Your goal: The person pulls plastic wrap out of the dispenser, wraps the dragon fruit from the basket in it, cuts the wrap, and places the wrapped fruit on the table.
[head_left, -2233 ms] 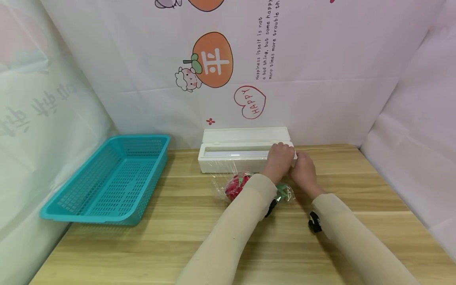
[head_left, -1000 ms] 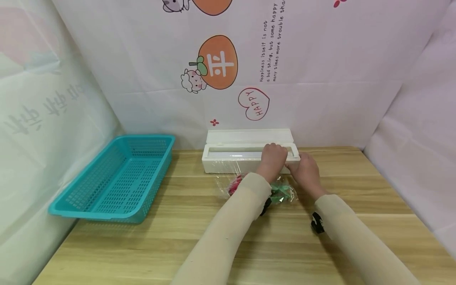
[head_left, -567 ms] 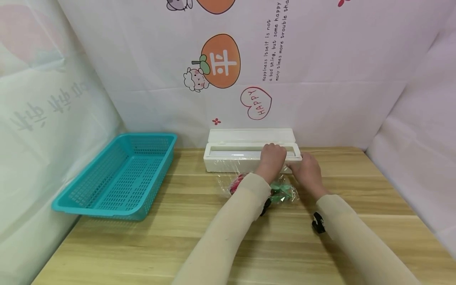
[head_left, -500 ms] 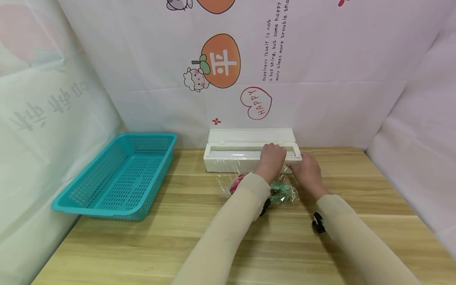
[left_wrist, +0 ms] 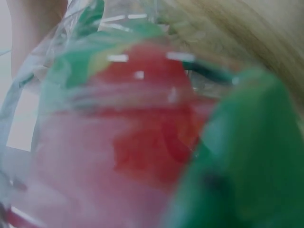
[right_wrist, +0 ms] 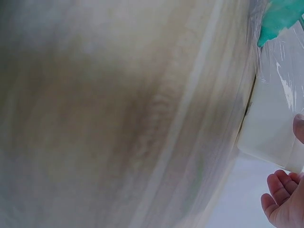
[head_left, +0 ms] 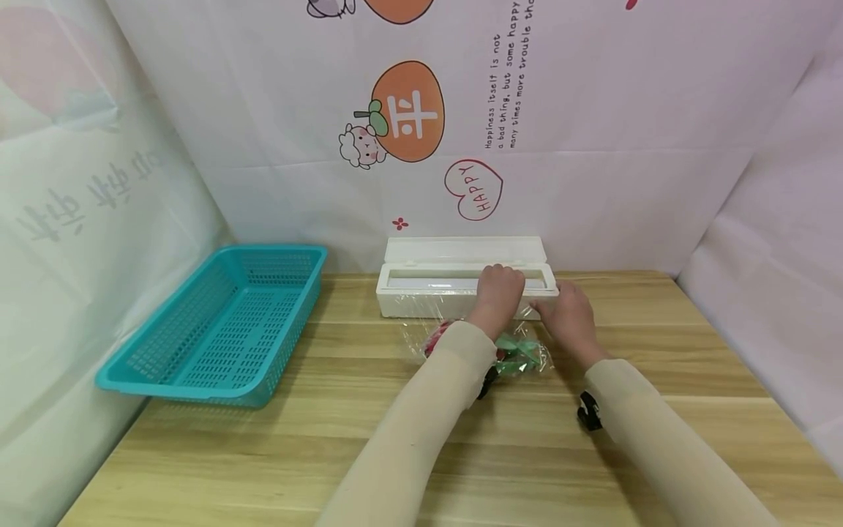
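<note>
A white cling film dispenser (head_left: 421,304) stands with its lid up against the back wall. My left hand (head_left: 497,296) grips over its front edge with curled fingers; what lies under them is hidden. At the dispenser's right end my right hand (head_left: 570,316) holds the corner, thumb in front and fingers behind. Clear film hangs from the front over a red and green object (head_left: 520,353) resembling a flower with leaves, partly covered by the left forearm. In the left wrist view this film-wrapped object (left_wrist: 147,147) looks blurred, red, pink and green.
A turquoise perforated basket (head_left: 230,399) stands on the left of the wooden table (head_left: 560,468). White printed cloth (head_left: 593,205) encloses the back and both sides. A black strap (head_left: 588,411) sits at the right wrist.
Over these two seconds my left hand has slid leftward along the dispenser's front edge. My right hand has stayed at its right end, the thumb now in front. The head view has shifted slightly.
</note>
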Demonstrator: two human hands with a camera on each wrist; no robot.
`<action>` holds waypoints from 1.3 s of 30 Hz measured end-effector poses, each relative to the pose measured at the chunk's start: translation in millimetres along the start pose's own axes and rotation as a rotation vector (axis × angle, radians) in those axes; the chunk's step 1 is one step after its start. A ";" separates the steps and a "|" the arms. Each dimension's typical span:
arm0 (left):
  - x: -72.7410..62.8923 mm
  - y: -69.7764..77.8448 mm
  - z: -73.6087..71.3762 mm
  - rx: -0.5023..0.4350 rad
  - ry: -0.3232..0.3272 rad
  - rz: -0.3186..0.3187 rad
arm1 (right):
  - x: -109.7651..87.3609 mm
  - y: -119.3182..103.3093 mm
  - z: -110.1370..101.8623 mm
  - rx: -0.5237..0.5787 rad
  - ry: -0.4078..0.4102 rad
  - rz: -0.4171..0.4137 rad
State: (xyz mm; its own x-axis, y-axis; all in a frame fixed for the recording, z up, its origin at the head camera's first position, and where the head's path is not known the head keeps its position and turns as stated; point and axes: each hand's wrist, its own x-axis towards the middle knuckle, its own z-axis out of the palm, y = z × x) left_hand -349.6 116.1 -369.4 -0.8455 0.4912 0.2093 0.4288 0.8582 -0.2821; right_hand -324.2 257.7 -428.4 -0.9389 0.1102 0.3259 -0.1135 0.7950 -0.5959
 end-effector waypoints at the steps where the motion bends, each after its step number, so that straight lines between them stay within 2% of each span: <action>1: -0.4 -1.4 0.1 0.003 -0.002 -0.004 | 0.3 -0.2 0.2 0.000 -0.003 0.002; 12: -6.8 -24.2 -1.5 0.020 -0.055 -0.084 | 3.5 1.7 -4.4 0.000 -0.024 0.025; 20: -11.1 -35.9 -4.3 -0.012 -0.130 -0.117 | 2.2 3.2 -1.8 0.038 -0.055 0.057; 25: -10.7 -43.8 -0.6 -0.025 -0.127 -0.122 | 2.0 0.8 0.0 0.025 -0.058 0.051; 30: -12.3 -48.1 -3.4 -0.029 -0.136 -0.117 | 2.3 0.3 -0.2 0.028 -0.062 0.045; 39: -12.7 -50.8 -1.4 -0.041 -0.119 -0.109 | 1.9 -0.5 -1.6 0.024 -0.067 0.057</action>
State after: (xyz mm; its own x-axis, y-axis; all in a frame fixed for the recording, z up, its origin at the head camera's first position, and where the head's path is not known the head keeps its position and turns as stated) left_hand -360.2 66.5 -356.4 -0.9182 0.3764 0.1236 0.3435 0.9119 -0.2248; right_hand -325.4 258.5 -426.4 -0.9636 0.1143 0.2416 -0.0660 0.7742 -0.6295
